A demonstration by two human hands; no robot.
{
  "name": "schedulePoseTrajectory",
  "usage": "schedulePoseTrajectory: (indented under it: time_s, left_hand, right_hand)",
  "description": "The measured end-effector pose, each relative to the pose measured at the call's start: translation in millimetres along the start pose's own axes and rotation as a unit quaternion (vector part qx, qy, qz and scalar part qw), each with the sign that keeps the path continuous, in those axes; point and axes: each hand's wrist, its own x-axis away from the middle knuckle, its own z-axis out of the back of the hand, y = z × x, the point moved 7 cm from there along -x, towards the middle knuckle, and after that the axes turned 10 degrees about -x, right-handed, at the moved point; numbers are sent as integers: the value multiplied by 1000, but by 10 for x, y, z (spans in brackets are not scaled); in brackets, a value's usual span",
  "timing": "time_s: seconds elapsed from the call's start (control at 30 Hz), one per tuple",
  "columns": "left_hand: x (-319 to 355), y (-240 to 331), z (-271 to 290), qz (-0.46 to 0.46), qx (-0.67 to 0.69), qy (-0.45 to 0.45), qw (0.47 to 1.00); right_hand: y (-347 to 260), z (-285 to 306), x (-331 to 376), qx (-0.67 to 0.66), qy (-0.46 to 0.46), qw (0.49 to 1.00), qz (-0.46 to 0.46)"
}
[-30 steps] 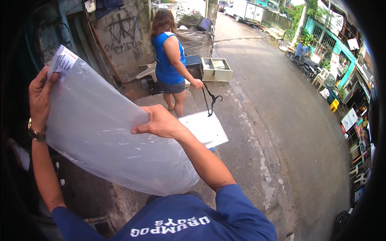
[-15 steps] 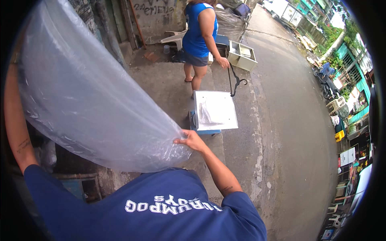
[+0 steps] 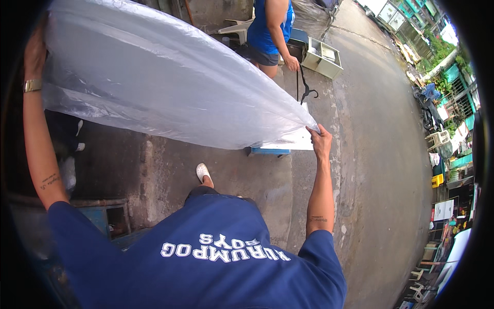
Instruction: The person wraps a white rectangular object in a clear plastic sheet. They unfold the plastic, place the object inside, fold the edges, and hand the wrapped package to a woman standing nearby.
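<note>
A large translucent plastic sheet [image 3: 164,77] is stretched wide between my two hands, its middle sagging slightly. My right hand [image 3: 321,141] pinches its narrow gathered end between thumb and fingers. At the far left, my left hand [image 3: 36,54], with a metal-banded watch [image 3: 32,85] on the wrist, is closed on the other end; its fingertips are partly lost at the dark rim. Below the right end, a white board [image 3: 296,141] lies on a blue stand [image 3: 270,152], mostly covered from view by the plastic.
Ahead, a person in a blue top [image 3: 275,28] holds a black hanger [image 3: 304,87] close to the board. Behind them are a pale open cabinet [image 3: 322,57] and a white plastic chair [image 3: 239,30]. Roadside clutter and a motorcycle [image 3: 426,110] line the right. My white clog [image 3: 202,171] shows below the sheet.
My right hand has moved forward and right, pulling the sheet out wider and flatter. My left hand has come further into view. The sheet now hides most of the white board.
</note>
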Motion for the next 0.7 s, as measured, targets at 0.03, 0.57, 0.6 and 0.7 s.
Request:
schedulePoseTrajectory:
  time_s: [0.03, 0.57, 0.6, 0.7]
  left_hand:
    - [131, 90, -72, -37, 2, 14, 999]
    - [2133, 2691, -1964, 35, 164, 97, 981]
    - [2721, 2384, -2711, 286, 335, -91, 893]
    - [3767, 2596, -4153, 258, 511, -431, 697]
  right_hand:
    - [34, 283, 92, 36, 29, 994, -98]
    - [-2526, 12, 1047, -373, -66, 917, 128]
    - [-2450, 183, 1128, -379, -39, 919, 103]
    - [-2222, 731, 1405, -382, -4, 922, 67]
